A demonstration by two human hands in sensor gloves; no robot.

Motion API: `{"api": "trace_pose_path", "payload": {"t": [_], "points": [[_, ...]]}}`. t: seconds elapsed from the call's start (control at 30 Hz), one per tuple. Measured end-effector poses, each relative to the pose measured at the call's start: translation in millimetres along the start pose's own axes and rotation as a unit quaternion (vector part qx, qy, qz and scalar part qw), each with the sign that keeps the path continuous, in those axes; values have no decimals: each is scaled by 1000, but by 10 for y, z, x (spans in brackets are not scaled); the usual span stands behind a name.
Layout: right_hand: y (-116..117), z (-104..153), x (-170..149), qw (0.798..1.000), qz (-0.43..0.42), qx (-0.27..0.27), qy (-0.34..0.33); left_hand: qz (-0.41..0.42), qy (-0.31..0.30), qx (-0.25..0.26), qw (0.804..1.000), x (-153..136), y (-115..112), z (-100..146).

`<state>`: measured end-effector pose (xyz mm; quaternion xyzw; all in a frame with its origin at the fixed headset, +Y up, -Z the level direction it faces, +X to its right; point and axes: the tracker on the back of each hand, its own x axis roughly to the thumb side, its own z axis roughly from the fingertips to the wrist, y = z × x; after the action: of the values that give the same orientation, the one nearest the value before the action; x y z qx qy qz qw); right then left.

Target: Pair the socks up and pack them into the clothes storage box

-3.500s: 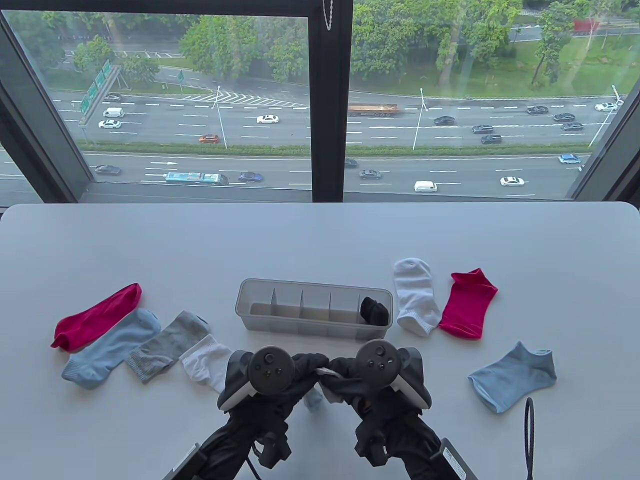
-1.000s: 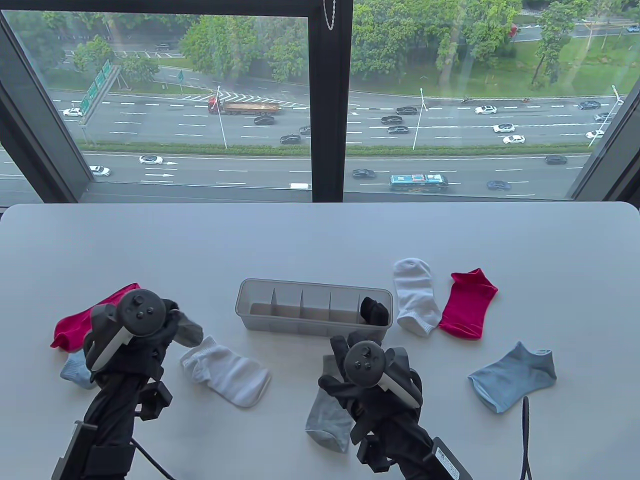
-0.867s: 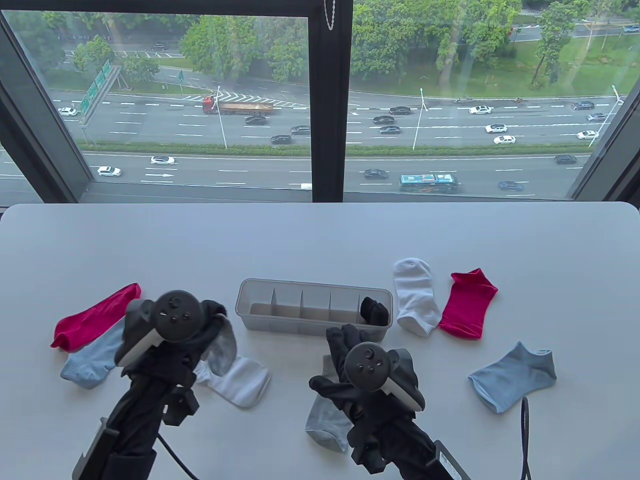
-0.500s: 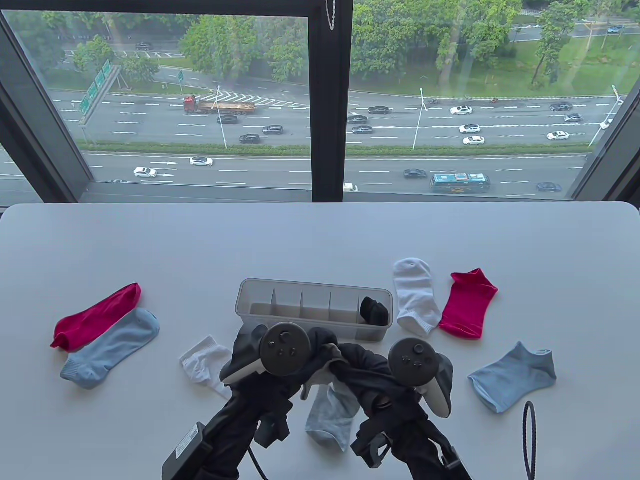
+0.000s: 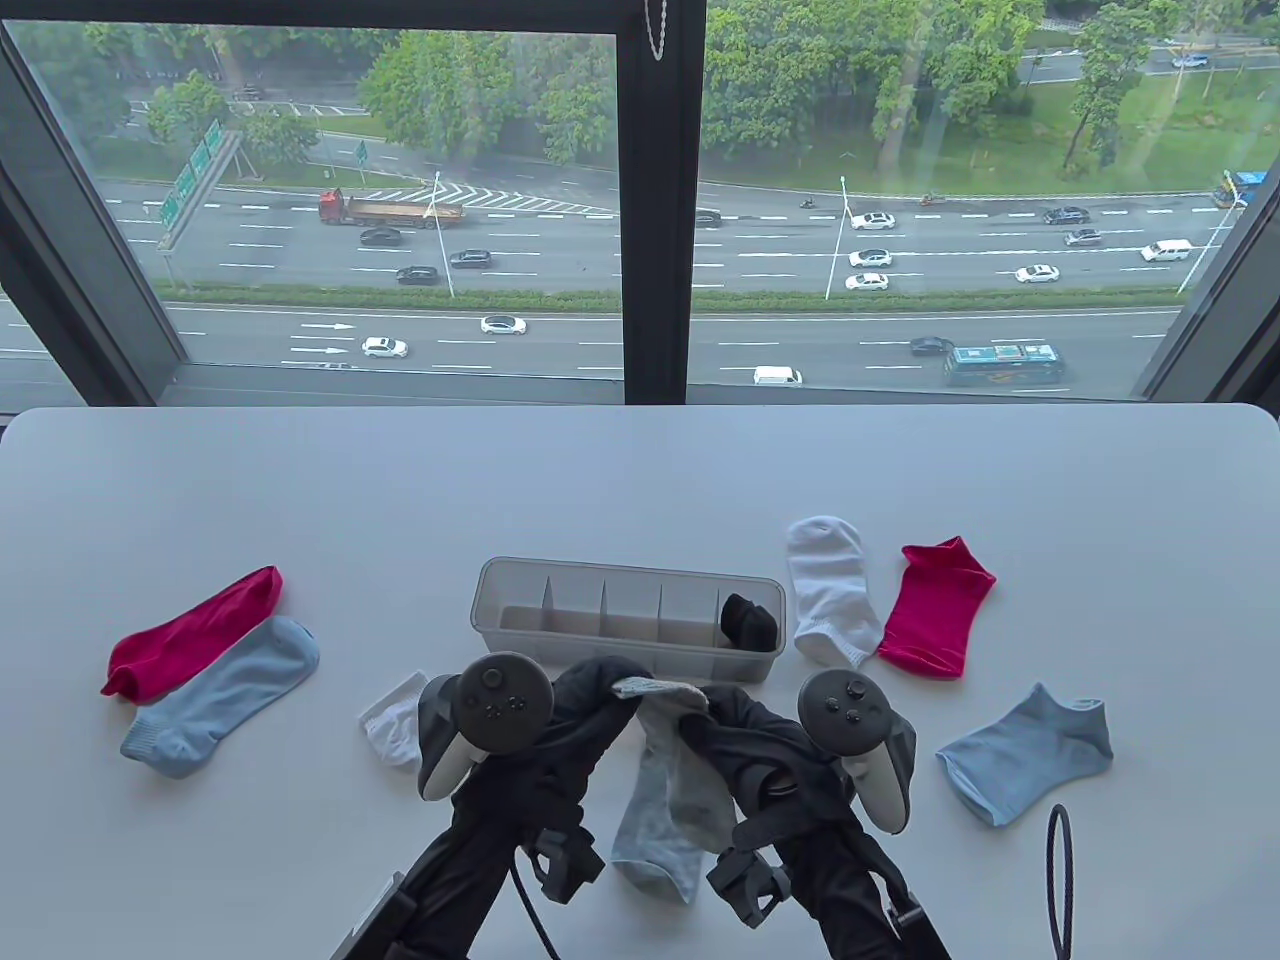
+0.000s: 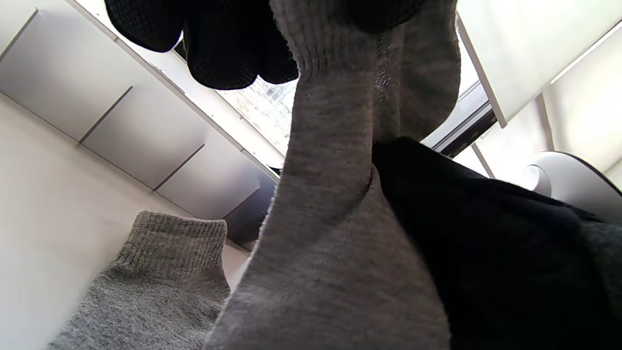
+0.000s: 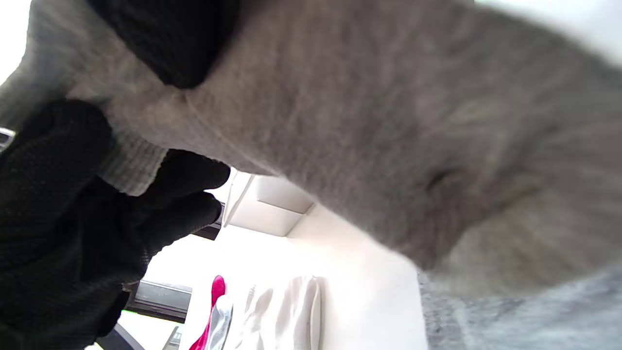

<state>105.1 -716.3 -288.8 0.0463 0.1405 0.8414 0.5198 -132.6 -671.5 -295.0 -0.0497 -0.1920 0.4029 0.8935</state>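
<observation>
Both hands (image 5: 660, 715) pinching ribbed cuff, grey sock (image 5: 672, 790) dangling limp

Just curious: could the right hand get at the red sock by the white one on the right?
Probably not yet: the right hand is pinching a grey sock. Nothing blocks the way to the red sock.

A grey sock (image 6: 335, 233) hangs from the left hand's fingers (image 6: 228, 53), which pinch its ribbed cuff. Below and left of it a second grey sock (image 6: 160, 287) lies beside the storage box (image 6: 146, 136).
</observation>
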Motion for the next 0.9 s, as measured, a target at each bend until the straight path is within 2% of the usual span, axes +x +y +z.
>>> {"api": "trace_pose_path", "payload": {"t": [0.07,0.1,0.13,0.2,0.27,0.3,0.4,0.47,0.53,0.6,0.67,0.77,0.83,0.9], "points": [[21,9,59,999,28,17,-14,-28,5,-5,1000,1,-12,-4],[16,18,118,996,70,43,-44,-43,1,-19,999,19,-22,-9],[3,37,162,992,97,41,-64,-55,-1,-22,998,43,-34,-8],[5,108,312,985,142,12,-101,-104,-26,-48,993,152,-87,-16],[20,167,409,977,175,-12,-120,-111,-43,-57,991,239,-117,-26],[12,195,447,972,192,-53,-122,-112,-39,-57,991,271,-114,-28],[-64,231,460,966,202,-103,-122,-106,9,-48,993,222,-58,-38],[-72,179,422,977,176,-83,-92,-74,37,-77,994,159,-72,-89],[-59,25,250,986,158,-51,7,-37,89,-125,987,22,-194,-178],[-5,-128,39,983,153,-37,91,-42,117,-146,981,-131,-390,-253],[87,-254,-134,968,195,-32,154,-57,152,-158,974,-255,-600,-301],[190,-396,-285,936,286,-11,207,-126,183,-178,959,-424,-887,-386],[255,-470,-382,921,304,7,244,-143,190,-175,955,-458,-967,-387],[276,-500,-406,920,297,34,253,-150,193,-188,951,-443,-983,-379]]}}
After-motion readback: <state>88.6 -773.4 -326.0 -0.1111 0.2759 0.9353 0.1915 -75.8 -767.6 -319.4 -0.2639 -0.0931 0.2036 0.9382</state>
